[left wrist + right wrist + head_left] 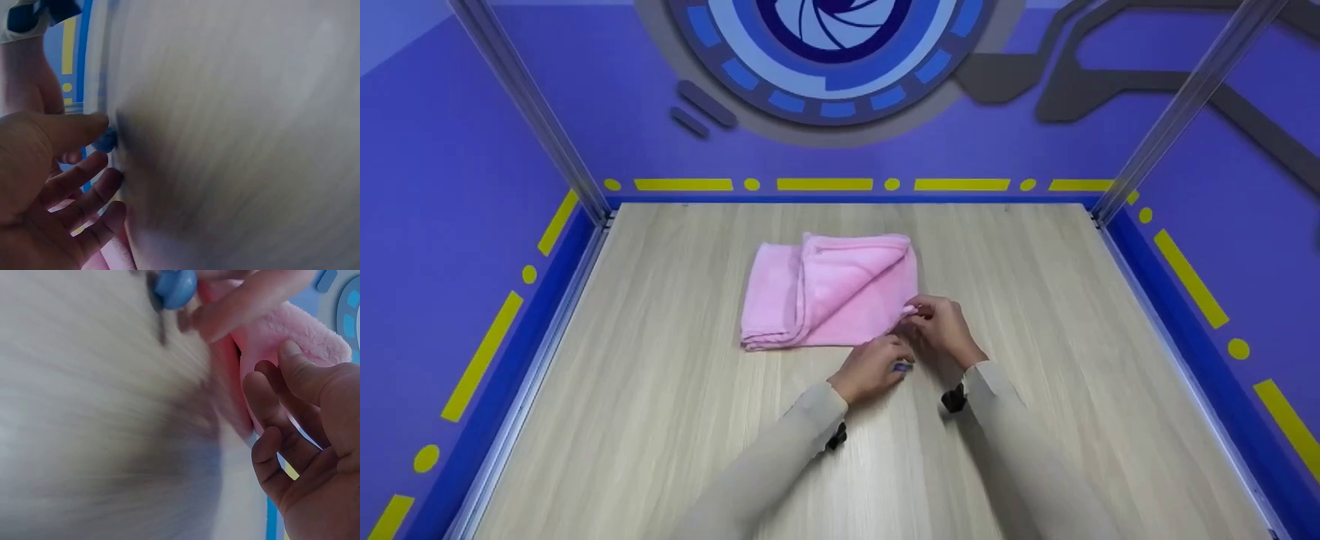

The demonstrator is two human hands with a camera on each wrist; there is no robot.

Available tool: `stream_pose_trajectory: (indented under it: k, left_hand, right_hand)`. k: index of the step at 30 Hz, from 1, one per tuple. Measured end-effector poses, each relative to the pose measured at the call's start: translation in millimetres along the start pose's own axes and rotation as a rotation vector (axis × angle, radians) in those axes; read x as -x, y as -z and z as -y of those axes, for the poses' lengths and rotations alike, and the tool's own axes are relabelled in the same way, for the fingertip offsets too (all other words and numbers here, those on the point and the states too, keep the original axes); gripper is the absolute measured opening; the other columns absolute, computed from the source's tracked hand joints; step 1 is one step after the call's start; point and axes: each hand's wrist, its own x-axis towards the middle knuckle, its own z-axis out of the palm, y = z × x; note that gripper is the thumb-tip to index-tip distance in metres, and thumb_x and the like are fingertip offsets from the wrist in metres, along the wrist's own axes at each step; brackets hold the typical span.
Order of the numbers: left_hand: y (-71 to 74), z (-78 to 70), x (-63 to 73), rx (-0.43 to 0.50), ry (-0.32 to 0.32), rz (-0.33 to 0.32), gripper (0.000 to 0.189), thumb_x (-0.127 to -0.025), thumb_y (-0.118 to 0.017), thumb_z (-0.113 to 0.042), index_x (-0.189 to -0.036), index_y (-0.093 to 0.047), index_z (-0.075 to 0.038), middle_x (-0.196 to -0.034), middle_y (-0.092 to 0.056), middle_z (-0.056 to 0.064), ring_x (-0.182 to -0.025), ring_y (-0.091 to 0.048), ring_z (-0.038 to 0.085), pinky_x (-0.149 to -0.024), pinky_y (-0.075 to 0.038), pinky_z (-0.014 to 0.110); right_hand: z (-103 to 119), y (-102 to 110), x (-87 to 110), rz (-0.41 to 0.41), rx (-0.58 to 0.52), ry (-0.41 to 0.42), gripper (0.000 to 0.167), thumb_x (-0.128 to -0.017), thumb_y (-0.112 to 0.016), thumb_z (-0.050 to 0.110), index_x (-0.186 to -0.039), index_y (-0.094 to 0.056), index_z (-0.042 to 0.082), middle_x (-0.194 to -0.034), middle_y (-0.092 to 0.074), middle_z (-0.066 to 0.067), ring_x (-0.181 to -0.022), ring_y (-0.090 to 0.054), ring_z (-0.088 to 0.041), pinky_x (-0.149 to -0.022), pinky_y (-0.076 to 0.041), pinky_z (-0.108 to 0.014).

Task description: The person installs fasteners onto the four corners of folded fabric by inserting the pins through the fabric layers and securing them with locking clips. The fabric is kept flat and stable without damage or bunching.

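A folded pink towel [840,292] with a fleecy surface lies on the table, its front layer turned back along a diagonal fold. My right hand [943,326] is at its front right corner and pinches the edge there; in the right wrist view the thumb lies against the towel [298,332] and the other fingers are curled. Just in front of the same corner is my left hand [874,369]. Between its thumb and index finger it holds a small rounded blue object [106,139], whose kind I cannot tell.
Beneath everything is a light wood-grain table [660,405]. Blue-violet panels with yellow dashes [825,184] enclose its back and sides, with metal posts [532,105] at the back corners. Dark devices [955,398] sit at both wrists.
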Motion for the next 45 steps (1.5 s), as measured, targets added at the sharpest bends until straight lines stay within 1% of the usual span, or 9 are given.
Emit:
stream_pose_trajectory:
  k: [3, 6, 11, 17, 21, 27, 32, 38, 45]
  left_hand:
    - [-5.8, 1.7, -0.2, -0.024, -0.035, -0.034, 0.014, -0.087, -0.078, -0.008, -0.100, -0.080, -0.012, -0.101, -0.073, 0.000, -0.099, -0.067, 0.017, -0.089, -0.054, 0.028]
    - [-8.0, 4.5, 0.2, 0.026, -0.059, -0.072, 0.010, -0.085, -0.078, -0.002, -0.094, -0.079, -0.008, -0.095, -0.073, 0.003, -0.094, -0.068, 0.020, -0.087, -0.054, 0.029]
    - [-3.5, 10.7, 2.2, 0.201, -0.052, -0.204, 0.011, -0.085, -0.077, 0.002, -0.095, -0.079, -0.002, -0.092, -0.075, 0.007, -0.088, -0.070, 0.021, -0.083, -0.056, 0.027]
    - [8.6, 21.0, 2.9, 0.351, 0.049, -0.478, 0.013, -0.085, -0.079, 0.001, -0.099, -0.078, -0.001, -0.094, -0.075, 0.009, -0.088, -0.071, 0.022, -0.082, -0.059, 0.031]
    - [12.9, 27.7, -0.4, 0.460, 0.163, -0.576, 0.016, -0.087, -0.077, 0.003, -0.102, -0.077, 0.002, -0.098, -0.075, 0.012, -0.091, -0.073, 0.024, -0.082, -0.060, 0.030]
    - [11.1, 31.2, -5.5, 0.609, 0.282, -0.572, 0.022, -0.088, -0.071, 0.011, -0.110, -0.074, 0.008, -0.108, -0.074, 0.020, -0.096, -0.075, 0.028, -0.083, -0.060, 0.025]
    - [6.5, 33.1, -12.6, 0.660, 0.313, -0.563, 0.025, -0.090, -0.064, 0.015, -0.113, -0.071, 0.012, -0.108, -0.073, 0.026, -0.096, -0.075, 0.032, -0.082, -0.060, 0.027]
    - [5.0, 32.5, -18.1, 0.664, 0.345, -0.554, 0.024, -0.090, -0.066, 0.013, -0.112, -0.072, 0.011, -0.107, -0.075, 0.023, -0.094, -0.076, 0.029, -0.082, -0.060, 0.026]
    - [4.8, 30.9, -21.1, 0.700, 0.360, -0.536, 0.024, -0.091, -0.064, 0.013, -0.114, -0.072, 0.010, -0.108, -0.074, 0.022, -0.093, -0.076, 0.027, -0.081, -0.060, 0.026]
  right_hand:
    - [-1.4, -1.1, 0.8, 0.013, -0.029, -0.010, 0.013, -0.090, -0.077, 0.000, -0.098, -0.079, 0.010, -0.096, -0.078, -0.004, -0.080, -0.070, -0.016, -0.065, -0.055, -0.028]
    - [-2.7, -1.9, 1.1, 0.029, -0.046, -0.010, 0.017, -0.089, -0.076, -0.003, -0.097, -0.078, 0.012, -0.096, -0.077, -0.004, -0.079, -0.069, -0.015, -0.063, -0.054, -0.025]
    - [-2.1, -1.6, 1.5, 0.061, -0.095, -0.029, 0.023, -0.089, -0.071, -0.011, -0.099, -0.076, 0.010, -0.092, -0.076, -0.008, -0.069, -0.069, -0.022, -0.053, -0.050, -0.024]
    - [-0.7, -0.5, 1.7, 0.087, -0.149, -0.062, 0.022, -0.092, -0.070, -0.009, -0.102, -0.074, 0.010, -0.088, -0.076, -0.012, -0.066, -0.071, -0.028, -0.050, -0.051, -0.025]
    - [0.4, -1.0, 2.3, 0.102, -0.205, -0.077, 0.024, -0.093, -0.066, -0.010, -0.104, -0.072, 0.010, -0.084, -0.075, -0.016, -0.064, -0.072, -0.031, -0.048, -0.051, -0.027]
    - [1.1, -2.6, 3.2, 0.100, -0.201, -0.064, 0.029, -0.092, -0.062, -0.014, -0.106, -0.072, 0.010, -0.085, -0.075, -0.017, -0.064, -0.071, -0.029, -0.049, -0.051, -0.026]
    - [3.1, -2.2, 3.7, 0.104, -0.190, -0.074, 0.030, -0.094, -0.061, -0.012, -0.108, -0.072, 0.013, -0.088, -0.075, -0.016, -0.068, -0.071, -0.029, -0.052, -0.053, -0.030]
    - [3.6, -2.1, 2.8, 0.096, -0.160, -0.034, 0.031, -0.094, -0.062, -0.011, -0.110, -0.072, 0.013, -0.092, -0.074, -0.008, -0.074, -0.070, -0.031, -0.059, -0.057, -0.031]
    - [3.7, -1.3, 2.1, 0.057, -0.117, 0.001, 0.031, -0.091, -0.066, -0.011, -0.108, -0.074, 0.013, -0.096, -0.073, -0.004, -0.075, -0.067, -0.027, -0.058, -0.055, -0.029]
